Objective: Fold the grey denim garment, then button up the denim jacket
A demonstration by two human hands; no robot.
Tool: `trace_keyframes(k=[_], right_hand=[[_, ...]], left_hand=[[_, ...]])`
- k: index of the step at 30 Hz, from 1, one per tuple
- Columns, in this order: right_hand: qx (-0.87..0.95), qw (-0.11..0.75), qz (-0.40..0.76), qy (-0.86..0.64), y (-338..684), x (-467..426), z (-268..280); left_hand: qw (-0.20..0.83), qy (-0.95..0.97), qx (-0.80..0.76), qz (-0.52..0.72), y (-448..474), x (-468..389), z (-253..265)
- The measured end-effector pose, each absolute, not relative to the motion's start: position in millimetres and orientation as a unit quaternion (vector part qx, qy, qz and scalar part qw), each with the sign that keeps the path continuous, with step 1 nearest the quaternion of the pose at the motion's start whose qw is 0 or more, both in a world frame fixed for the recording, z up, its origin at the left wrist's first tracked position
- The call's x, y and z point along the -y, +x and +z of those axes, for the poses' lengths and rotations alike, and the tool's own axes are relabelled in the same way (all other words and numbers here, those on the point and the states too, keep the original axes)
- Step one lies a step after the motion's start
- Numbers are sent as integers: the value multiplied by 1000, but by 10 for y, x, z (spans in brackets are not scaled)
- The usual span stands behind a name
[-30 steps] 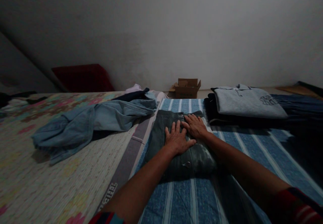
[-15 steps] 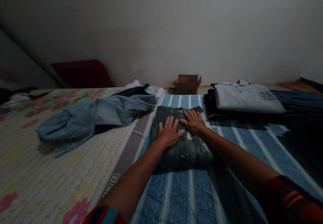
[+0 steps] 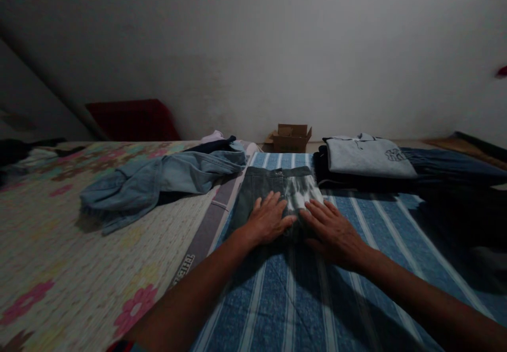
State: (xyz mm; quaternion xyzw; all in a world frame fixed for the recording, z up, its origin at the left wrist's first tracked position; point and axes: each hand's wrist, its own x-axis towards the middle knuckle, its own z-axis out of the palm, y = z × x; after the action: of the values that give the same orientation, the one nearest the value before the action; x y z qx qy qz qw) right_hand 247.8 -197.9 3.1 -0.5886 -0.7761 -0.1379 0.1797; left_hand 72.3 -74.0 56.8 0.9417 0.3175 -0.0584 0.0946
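A folded pair of dark grey-green trousers [image 3: 246,193] with a white tie-dyed patch lies on the blue striped sheet [image 3: 273,304]. Its waistband and metal button face the far side. My left hand [image 3: 271,219] rests on the near left part, fingers stretched out and slightly spread. Over the near right corner, by the white patch, is my right hand [image 3: 335,231], also with fingers extended. Neither hand grips the cloth. Both hands partly cover the near edge of the trousers, which is in shadow.
Light blue jeans [image 3: 186,172] lie loosely on the flowered cover [image 3: 134,257] to the left. At the right, a grey hoodie [image 3: 364,159] sits folded on dark clothes, beside dark blue jeans [image 3: 447,164]. A cardboard box [image 3: 291,139] stands by the wall.
Both hands have slid toward me from the waistband to the near edge of the trousers, the right one also outward. The trousers now look shorter front to back, and the white patch shows more.
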Motion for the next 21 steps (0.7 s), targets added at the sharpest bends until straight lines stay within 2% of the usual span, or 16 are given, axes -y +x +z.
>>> trace_keyframes(k=[4, 7, 11, 21], right_hand=[[764, 124, -213, -596, 2467, 2181, -300], [739, 112, -247, -616, 2436, 2127, -447], [717, 109, -262, -637, 2388, 2058, -498], [757, 77, -305, -572, 2468, 2103, -562]], left_hand=[[85, 946, -303, -84, 489, 995, 469], [56, 940, -325, -90, 371, 1024, 349], [32, 934, -345, -85, 342, 960, 257], [44, 931, -343, -115, 330, 858, 202]])
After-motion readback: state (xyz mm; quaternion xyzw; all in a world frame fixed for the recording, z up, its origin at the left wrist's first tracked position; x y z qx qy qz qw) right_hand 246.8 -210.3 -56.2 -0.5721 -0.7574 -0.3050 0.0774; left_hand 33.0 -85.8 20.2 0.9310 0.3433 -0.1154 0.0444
